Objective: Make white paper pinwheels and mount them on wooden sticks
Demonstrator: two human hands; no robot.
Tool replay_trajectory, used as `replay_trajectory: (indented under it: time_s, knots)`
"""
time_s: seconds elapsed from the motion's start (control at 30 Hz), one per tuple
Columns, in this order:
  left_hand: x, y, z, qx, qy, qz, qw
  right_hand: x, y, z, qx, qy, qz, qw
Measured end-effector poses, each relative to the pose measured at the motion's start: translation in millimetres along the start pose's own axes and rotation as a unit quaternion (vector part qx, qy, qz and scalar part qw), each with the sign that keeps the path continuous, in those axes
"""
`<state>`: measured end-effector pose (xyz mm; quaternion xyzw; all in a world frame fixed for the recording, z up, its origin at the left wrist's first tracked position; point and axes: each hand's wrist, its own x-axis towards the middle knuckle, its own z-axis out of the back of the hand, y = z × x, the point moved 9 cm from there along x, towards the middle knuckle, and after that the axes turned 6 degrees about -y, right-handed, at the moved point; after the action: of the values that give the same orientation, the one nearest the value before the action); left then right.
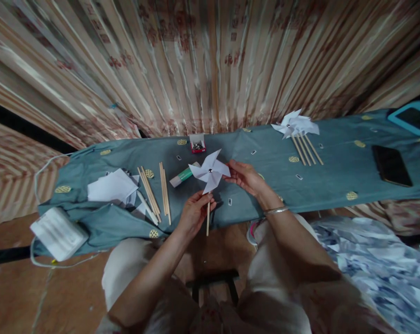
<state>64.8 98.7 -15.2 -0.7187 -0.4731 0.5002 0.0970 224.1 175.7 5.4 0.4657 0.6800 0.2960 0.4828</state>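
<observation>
A white paper pinwheel [210, 170] is held above a green cloth [244, 144], its blades facing up and its stick [208, 220] running back toward the wearer. The left hand [197, 212] is closed on the stick below the blades; the right hand [245, 177], partly curled, touches a blade, its grip unclear. Beyond, an open red box [198, 149] contains small metal pieces [197, 145].

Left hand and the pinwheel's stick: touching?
Touching. The head view shows the left hand gripping the stick just below the white paper blades.
</observation>
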Motion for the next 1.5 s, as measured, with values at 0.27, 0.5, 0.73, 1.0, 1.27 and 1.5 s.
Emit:
replay_trajectory:
  time_s: [0.27,0.5,0.73,1.0,1.27,1.5]
  knots:
    - [25,-12,-19.6,0.016,0.023,-0.010,1.000,10,4,2,-0.046,-0.027,0.028,0.998]
    - [31,-17,-12.1,0.022,0.017,-0.041,0.999,11,7,-2,-0.064,-0.036,0.048,0.996]
    - [34,-21,-7.5,0.025,0.014,-0.055,0.998,7,7,-10,-0.093,-0.031,0.045,0.994]
    - [37,-18,-7.2,0.026,0.025,-0.047,0.998,4,0,-25,-0.094,-0.007,0.039,0.995]
    - [36,-19,-8.6,0.029,0.035,-0.048,0.998,5,-5,-40,-0.090,0.023,0.056,0.994]
    - [37,-18,-7.4,0.027,0.030,-0.039,0.998,8,-13,-36,-0.115,-0.012,0.054,0.992]
